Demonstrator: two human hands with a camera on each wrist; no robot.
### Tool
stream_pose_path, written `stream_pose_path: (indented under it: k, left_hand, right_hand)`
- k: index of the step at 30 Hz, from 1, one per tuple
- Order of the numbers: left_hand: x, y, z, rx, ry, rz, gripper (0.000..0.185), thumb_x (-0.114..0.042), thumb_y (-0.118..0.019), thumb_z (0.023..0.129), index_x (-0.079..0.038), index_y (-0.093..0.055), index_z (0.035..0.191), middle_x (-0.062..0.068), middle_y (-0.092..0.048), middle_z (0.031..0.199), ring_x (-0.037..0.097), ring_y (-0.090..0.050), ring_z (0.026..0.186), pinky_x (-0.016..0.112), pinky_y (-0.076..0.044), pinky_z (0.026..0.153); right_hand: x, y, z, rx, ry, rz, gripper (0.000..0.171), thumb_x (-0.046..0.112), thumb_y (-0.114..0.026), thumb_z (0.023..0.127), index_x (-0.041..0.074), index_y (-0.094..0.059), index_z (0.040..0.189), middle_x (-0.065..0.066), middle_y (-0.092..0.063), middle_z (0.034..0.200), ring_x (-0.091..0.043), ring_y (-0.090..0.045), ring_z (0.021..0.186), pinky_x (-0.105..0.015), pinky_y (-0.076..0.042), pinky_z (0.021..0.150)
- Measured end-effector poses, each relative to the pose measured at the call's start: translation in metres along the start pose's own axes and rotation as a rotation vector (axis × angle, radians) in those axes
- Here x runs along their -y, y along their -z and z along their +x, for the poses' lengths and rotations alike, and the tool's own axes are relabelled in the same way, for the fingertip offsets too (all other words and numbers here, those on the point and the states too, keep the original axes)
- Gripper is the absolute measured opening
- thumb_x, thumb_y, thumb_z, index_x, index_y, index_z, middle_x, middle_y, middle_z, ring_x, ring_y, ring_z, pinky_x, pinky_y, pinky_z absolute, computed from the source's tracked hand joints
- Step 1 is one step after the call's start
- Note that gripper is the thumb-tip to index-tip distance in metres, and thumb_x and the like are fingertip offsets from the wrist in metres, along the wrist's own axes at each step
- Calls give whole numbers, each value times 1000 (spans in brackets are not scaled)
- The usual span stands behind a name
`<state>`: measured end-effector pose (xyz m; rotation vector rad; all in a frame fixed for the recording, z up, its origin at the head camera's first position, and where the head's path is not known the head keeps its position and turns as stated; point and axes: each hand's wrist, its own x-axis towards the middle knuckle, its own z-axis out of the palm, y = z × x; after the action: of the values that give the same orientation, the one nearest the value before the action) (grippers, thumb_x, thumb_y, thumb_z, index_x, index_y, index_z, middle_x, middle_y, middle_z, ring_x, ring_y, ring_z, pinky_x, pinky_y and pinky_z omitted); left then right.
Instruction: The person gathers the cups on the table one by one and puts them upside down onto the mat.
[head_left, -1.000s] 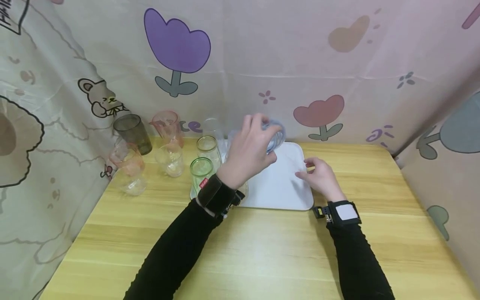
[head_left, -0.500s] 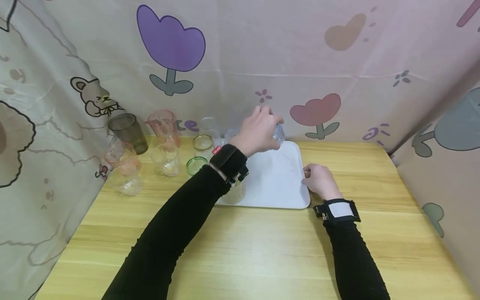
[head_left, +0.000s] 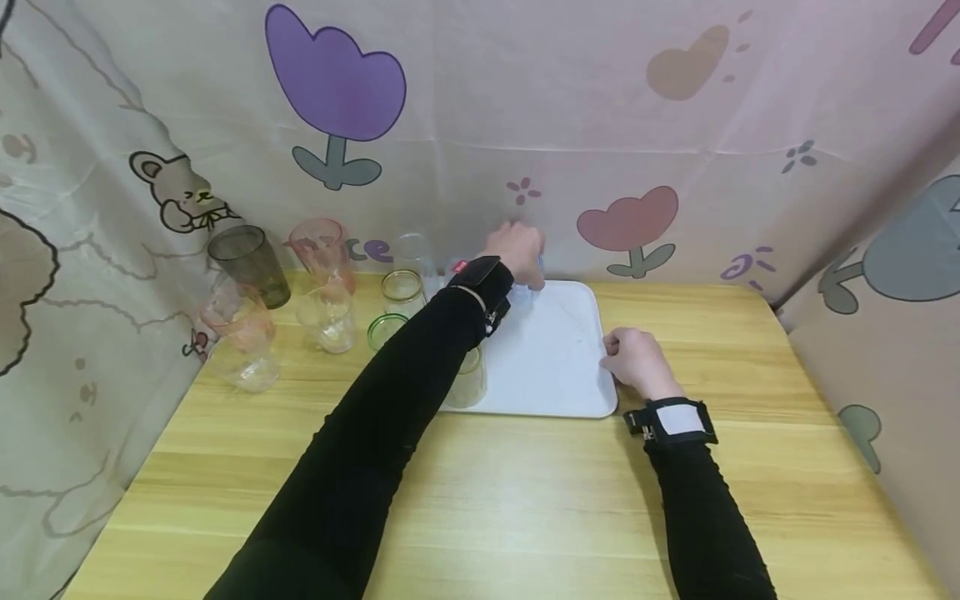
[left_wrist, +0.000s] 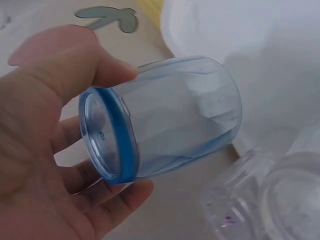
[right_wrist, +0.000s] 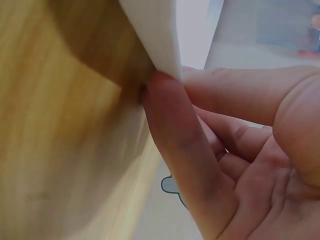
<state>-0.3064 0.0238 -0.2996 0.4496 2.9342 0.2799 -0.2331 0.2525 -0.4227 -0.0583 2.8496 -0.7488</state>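
Observation:
My left hand [head_left: 519, 246] reaches over the far edge of the white tray [head_left: 555, 367] and grips a clear cup with a blue rim [left_wrist: 165, 117]. The cup lies tilted on its side in the hand, thumb on one side and fingers on the other. In the left wrist view it hovers by the tray's corner [left_wrist: 260, 40], near other clear glasses [left_wrist: 270, 200]. My right hand [head_left: 611, 350] holds the tray's right edge, with its fingers [right_wrist: 175, 130] curled under the rim [right_wrist: 155, 35].
Several glasses stand left of the tray: a dark grey cup [head_left: 249, 262], a pink cup [head_left: 322, 246], a green-rimmed glass [head_left: 386, 329] and a gold-rimmed one [head_left: 402, 292]. A clear glass [head_left: 467, 383] stands on the tray's near left corner. Patterned curtains close the back and sides.
My left hand has carried the blue-rimmed cup away from me and down to the tray's far edge. My right hand has slid from over the tray to its right edge.

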Motion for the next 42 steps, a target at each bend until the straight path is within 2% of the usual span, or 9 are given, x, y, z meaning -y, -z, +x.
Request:
stream_pose_path:
  k: [4, 10, 13, 20, 26, 30, 36, 38, 42]
  left_hand:
    - [2, -7, 7, 29, 67, -9, 47, -35, -82, 87, -17, -65, 127, 3, -59, 123, 26, -47, 118, 41, -48, 101]
    - [7, -22, 22, 15, 119, -1, 47, -32, -83, 86, -12, -65, 124, 9, -60, 127, 28, -50, 118, 42, -51, 97]
    - [10, -29, 25, 27, 132, -1, 45, -28, -81, 87, -11, -67, 126, 9, -62, 128, 29, -51, 119, 42, -51, 98]
    - [11, -34, 31, 70, 137, 1, 38, -23, -78, 90, -10, -70, 124, 7, -65, 124, 29, -52, 117, 42, -51, 98]
    - [11, -37, 35, 76, 147, -7, 38, -22, -76, 91, -9, -69, 126, 10, -67, 125, 30, -57, 115, 43, -52, 99]
    - [11, -37, 34, 75, 156, -13, 44, -23, -74, 93, -9, -66, 133, 10, -62, 130, 28, -57, 116, 43, -51, 102]
    - [10, -37, 30, 80, 130, -9, 47, -22, -70, 97, -7, -61, 140, 13, -53, 136, 29, -54, 121, 43, -49, 106]
    - [10, -34, 27, 66, 116, -6, 46, -22, -70, 97, -7, -61, 140, 13, -53, 136, 29, -53, 121, 43, -48, 107]
    - [6, -17, 18, 20, 66, -15, 44, -22, -71, 96, -7, -63, 137, 12, -54, 137, 27, -51, 121, 41, -48, 107]
  right_hand:
    - [-2, -1, 1, 2, 2, -4, 38, 0, -68, 95, -12, -62, 129, -30, -66, 120, -37, -61, 100, -49, -55, 88]
    - [-2, -1, 1, 2, -6, -5, 36, 0, -67, 95, -12, -62, 129, -28, -65, 119, -37, -60, 99, -44, -54, 84]
    - [-3, 0, 1, -1, -6, -11, 36, 0, -66, 95, -11, -62, 129, -28, -66, 119, -36, -60, 98, -43, -53, 82]
    - [-3, -2, 2, 0, -3, 5, 38, 0, -67, 95, -11, -62, 130, -28, -66, 121, -36, -60, 101, -47, -54, 88]
    - [-4, -1, 2, 2, -12, 10, 38, 1, -68, 95, -11, -62, 131, -28, -66, 120, -35, -60, 100, -45, -54, 85]
    - [-4, -1, 1, -7, -4, 10, 38, 0, -68, 95, -11, -62, 131, -28, -66, 120, -36, -60, 99, -45, -55, 84]
    - [-3, -1, 0, -1, -1, 15, 37, 1, -68, 95, -11, -62, 130, -28, -66, 119, -36, -60, 99, -45, -54, 84]
    - [-3, -2, 0, 5, 1, 16, 37, 1, -68, 95, -11, -62, 130, -28, -66, 119, -36, -60, 99, -45, -54, 84]
    - [-4, 0, 2, 3, 15, 15, 38, 0, -67, 94, -13, -62, 129, -29, -66, 120, -37, -61, 100, -46, -55, 85]
